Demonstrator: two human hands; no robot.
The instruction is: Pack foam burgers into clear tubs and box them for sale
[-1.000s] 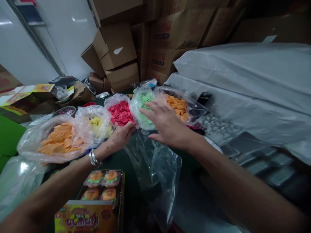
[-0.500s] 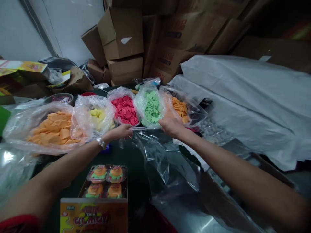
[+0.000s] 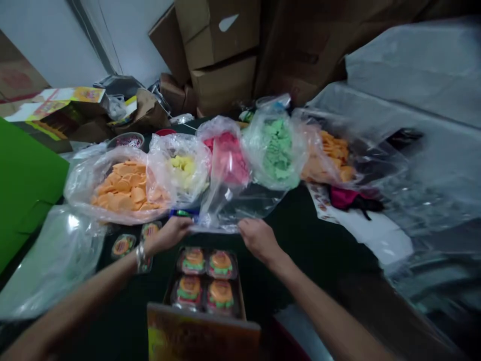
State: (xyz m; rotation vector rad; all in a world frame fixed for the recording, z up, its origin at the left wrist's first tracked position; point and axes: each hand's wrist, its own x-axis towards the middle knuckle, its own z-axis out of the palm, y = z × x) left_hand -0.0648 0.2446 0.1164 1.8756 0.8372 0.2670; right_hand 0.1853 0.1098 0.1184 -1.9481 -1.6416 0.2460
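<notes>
A clear plastic bag (image 3: 233,208) is stretched between my two hands, its near edge held taut. My left hand (image 3: 171,233) is closed on one corner, and my right hand (image 3: 257,238) grips the other. The bag's far part lies over the pink pieces (image 3: 227,155). Just below my hands is a display box (image 3: 242,296) with burger-shaped candies in clear packs (image 3: 220,263); its printed flap (image 3: 203,331) faces me. A few more packed burgers (image 3: 124,245) lie beside my left wrist.
Open bags of orange discs (image 3: 124,188), yellow pieces (image 3: 182,168), green pieces (image 3: 278,150) and more orange pieces (image 3: 334,150) line the table's back. Cardboard boxes (image 3: 221,65) stand behind. A green box (image 3: 26,185) is at left; plastic sheeting (image 3: 424,165) at right.
Both hands have drawn the clear bag nearer, from beside the pink and green pieces to above the display box. The bag now trails away from me. The view has shifted.
</notes>
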